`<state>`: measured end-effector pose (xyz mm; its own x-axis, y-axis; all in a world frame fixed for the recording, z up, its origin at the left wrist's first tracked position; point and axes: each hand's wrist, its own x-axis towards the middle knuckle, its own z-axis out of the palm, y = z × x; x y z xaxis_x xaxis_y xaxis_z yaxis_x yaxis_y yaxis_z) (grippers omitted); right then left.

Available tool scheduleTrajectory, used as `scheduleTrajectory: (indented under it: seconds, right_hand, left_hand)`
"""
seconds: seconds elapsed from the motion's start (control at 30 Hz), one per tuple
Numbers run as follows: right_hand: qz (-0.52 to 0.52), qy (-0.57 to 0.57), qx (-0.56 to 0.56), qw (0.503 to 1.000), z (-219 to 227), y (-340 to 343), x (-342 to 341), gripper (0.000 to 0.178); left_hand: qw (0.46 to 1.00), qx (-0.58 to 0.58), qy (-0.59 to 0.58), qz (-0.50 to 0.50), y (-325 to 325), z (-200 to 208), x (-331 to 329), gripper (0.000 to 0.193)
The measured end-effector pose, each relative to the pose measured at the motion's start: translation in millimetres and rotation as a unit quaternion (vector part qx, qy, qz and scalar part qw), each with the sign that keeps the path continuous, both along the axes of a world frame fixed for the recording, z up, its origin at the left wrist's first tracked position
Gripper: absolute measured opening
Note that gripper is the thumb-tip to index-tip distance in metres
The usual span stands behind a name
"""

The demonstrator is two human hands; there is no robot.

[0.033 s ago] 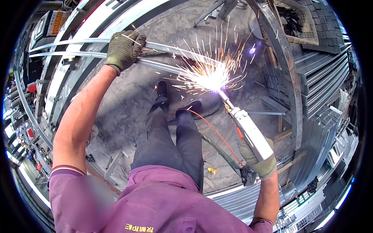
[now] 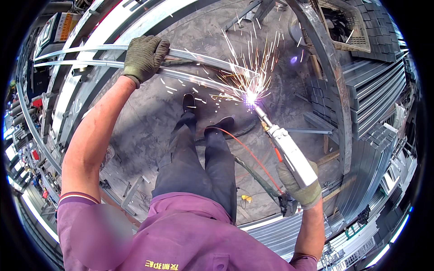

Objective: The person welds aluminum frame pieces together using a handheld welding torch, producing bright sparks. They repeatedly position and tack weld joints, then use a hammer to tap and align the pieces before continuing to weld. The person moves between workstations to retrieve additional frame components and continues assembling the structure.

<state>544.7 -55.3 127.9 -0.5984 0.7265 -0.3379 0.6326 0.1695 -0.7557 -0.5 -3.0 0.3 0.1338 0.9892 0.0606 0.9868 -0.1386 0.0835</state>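
My left hand [image 2: 143,58], in an olive work glove, is closed over two slim silvery metal rails, an upper rail [image 2: 203,58] and a lower rail [image 2: 190,77]. Both rails run from the far left toward the middle, where their right ends are lost in glare. In my right hand [image 2: 302,189], also gloved, is a white handheld welding gun [image 2: 289,147] with a metal nozzle [image 2: 263,116] pointing up and left. A bright weld spot with flying sparks [image 2: 251,95] burns at the nozzle tip. An orange-red hose [image 2: 251,153] curves near the gun's grip.
A steel frame beam [image 2: 337,86] stands at the right, beside stacked metal profiles [image 2: 375,90]. A plastic crate [image 2: 357,34] sits at the far right. Wide pale beams [image 2: 97,43] cross the far left. My shoes [image 2: 221,125] are on the concrete floor below the rails.
The glare at the weld spot has shrunk and the spark spray has become narrower. Both hands, the rails and the gun have stayed in place.
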Motion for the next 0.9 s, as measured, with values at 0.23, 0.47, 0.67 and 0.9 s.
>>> scheduleTrajectory:
  seconds: [0.23, 0.47, 0.67, 0.9]
  right_hand:
    - [-0.101, -0.028, -0.016, 0.994, -34.7, -37.8, 8.1, 0.027]
    - [-0.203, -0.017, -0.016, 0.979, -46.9, -93.0, 11.4, 0.025]
    - [-0.278, 0.061, 0.008, 0.959, -48.6, -99.4, -21.3, 0.025]
    - [-0.347, 0.106, -0.036, 0.931, -35.2, -99.2, -46.7, 0.027]
  left_hand:
    - [0.998, -0.013, -0.053, 0.016, 2.1, 5.4, 3.1, 0.032]
    - [0.986, -0.048, -0.023, -0.155, -13.9, 30.4, 10.0, 0.108]
    - [0.980, -0.151, 0.029, -0.129, 6.6, 31.8, 18.1, 0.107]
    - [0.956, -0.269, -0.028, -0.116, 49.2, 56.4, 19.2, 0.099]
